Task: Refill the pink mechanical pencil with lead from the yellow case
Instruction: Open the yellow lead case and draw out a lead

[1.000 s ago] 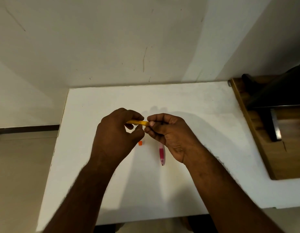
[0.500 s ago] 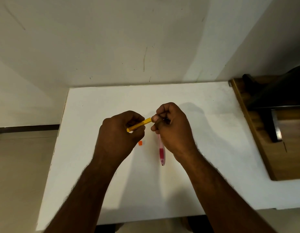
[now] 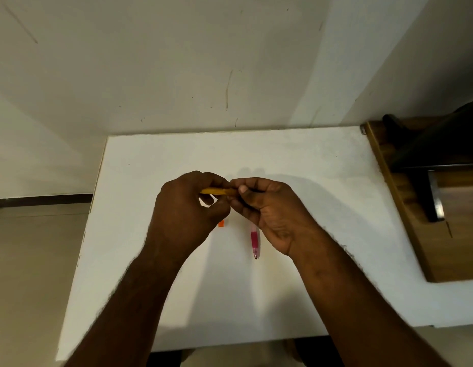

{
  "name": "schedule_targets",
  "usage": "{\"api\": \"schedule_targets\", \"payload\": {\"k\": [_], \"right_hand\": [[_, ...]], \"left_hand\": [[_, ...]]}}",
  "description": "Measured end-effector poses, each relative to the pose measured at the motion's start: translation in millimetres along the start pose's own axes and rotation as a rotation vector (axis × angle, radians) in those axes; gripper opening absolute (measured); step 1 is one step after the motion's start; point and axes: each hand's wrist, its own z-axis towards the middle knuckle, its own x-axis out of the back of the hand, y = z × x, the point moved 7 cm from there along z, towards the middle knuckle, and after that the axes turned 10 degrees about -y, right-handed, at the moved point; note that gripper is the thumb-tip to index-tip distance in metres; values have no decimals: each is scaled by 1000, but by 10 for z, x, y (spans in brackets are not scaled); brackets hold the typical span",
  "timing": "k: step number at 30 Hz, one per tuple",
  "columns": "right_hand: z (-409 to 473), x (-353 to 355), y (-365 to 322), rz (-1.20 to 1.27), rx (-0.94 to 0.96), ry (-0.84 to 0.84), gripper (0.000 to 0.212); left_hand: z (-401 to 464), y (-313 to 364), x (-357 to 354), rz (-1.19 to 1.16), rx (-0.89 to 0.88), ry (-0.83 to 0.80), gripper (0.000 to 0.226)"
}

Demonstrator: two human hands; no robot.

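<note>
My left hand [image 3: 186, 210] grips the slim yellow lead case [image 3: 217, 191], held level above the white table [image 3: 296, 165]. My right hand [image 3: 267, 207] pinches the case's right end with thumb and fingertips; whether a lead is between them cannot be made out. The pink mechanical pencil [image 3: 255, 241] lies on the table under my right hand, tip toward me, its far end hidden by the palm. A small orange piece [image 3: 221, 223] lies on the table just below my left hand.
A wooden piece of furniture [image 3: 415, 221] with a dark object on it abuts the table's right side. A pale wall stands behind the table. Floor shows past the table's left edge.
The case has swung back from tilted to level. My right hand has dropped and closed again on the case's right end.
</note>
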Motion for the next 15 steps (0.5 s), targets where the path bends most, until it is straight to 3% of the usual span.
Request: {"api": "schedule_targets", "payload": {"k": [3,8,15], "right_hand": [[-2,13,-38,-91,35,21,20],[-25,30,-185,-603,154,143,16],[-41,-1,-268,-696,199,166,20]], "left_hand": [[2,-24,-4,26,15,-14,22],[-5,-97,-75,48,80,-69,18],[14,-124,-137,-3,118,-88,16]]}}
